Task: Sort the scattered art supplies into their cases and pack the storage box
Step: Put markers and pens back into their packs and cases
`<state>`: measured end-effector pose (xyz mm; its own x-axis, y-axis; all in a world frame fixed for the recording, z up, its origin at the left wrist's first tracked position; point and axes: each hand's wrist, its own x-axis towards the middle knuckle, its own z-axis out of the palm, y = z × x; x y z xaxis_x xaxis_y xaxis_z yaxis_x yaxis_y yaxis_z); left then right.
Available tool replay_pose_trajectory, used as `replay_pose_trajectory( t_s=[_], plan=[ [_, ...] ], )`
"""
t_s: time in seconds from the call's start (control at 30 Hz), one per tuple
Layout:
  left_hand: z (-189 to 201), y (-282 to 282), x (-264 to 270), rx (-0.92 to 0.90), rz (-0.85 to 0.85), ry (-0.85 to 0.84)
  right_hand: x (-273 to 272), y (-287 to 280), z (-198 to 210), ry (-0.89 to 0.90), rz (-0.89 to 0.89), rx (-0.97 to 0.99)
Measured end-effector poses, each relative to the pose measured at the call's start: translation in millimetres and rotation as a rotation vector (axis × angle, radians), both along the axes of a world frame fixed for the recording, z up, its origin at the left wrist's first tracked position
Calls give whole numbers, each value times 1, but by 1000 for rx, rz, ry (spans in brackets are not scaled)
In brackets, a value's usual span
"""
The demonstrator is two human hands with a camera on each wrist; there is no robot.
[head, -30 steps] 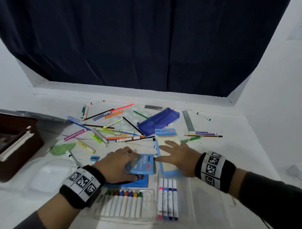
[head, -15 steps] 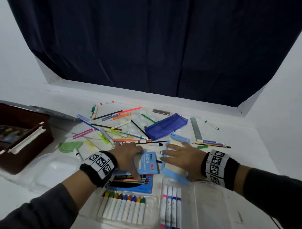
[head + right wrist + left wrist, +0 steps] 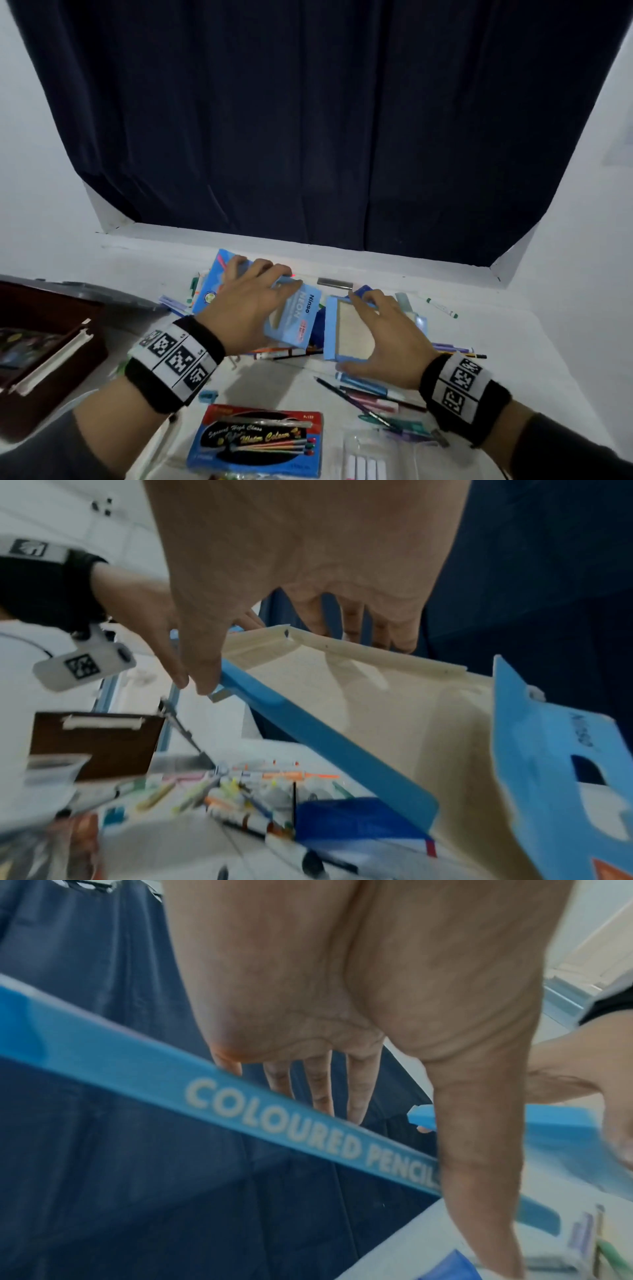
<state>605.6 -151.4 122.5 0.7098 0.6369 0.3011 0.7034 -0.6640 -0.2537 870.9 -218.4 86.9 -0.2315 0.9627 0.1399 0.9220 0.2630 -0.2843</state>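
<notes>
Coloured-pencil box (image 3: 291, 317) is lifted above the worktop (image 3: 284, 380): your left hand (image 3: 246, 305) holds the blue sleeve, fingers curled over its far edge and thumb on the near side. Your right hand (image 3: 380, 339) grips the inner tray (image 3: 352, 334), fingers curled over its far rim and thumb at the near corner; the tray looks empty and is just beside the sleeve. Keep both grips on the edges only, so the thin card does not bend. Lay the tray flat near the loose pencils (image 3: 363, 394) before you fill it, I think, and put the sleeve close by. Watch the open flap (image 3: 555, 764) of the tray; it may catch on the sleeve. The brown storage box (image 3: 44, 356) waits at your left.
</notes>
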Motion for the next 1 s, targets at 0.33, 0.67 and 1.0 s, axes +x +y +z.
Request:
replay_pose_trajectory(
  t_s=[0.33,0.67,1.0],
  plan=[
    [39,-23,-6,-74,97,-300,-3,1,39,306,-153,220],
    [51,-46,-5,-148,87,-478,2,-20,63,366,-261,321],
    [52,-56,-2,-207,37,-490,-2,-47,72,105,-245,405]
  ],
)
